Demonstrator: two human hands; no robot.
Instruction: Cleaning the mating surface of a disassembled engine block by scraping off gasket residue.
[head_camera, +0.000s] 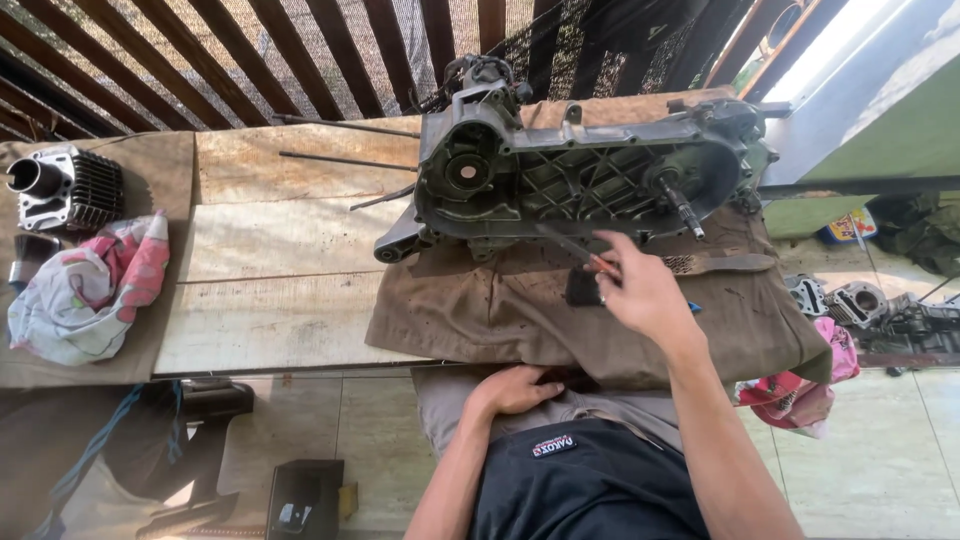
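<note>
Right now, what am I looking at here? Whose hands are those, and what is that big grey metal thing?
The one picture comes from a camera worn on a person's head, looking down, so the hands are that person's own. The big grey thing is an engine case lying on a brown cloth over a wooden bench. The right hand holds a thin tool pointed at the case. The left hand rests on the person's lap, holding nothing. Far left sit a ribbed metal cylinder and a crumpled pink and white rag.
</note>
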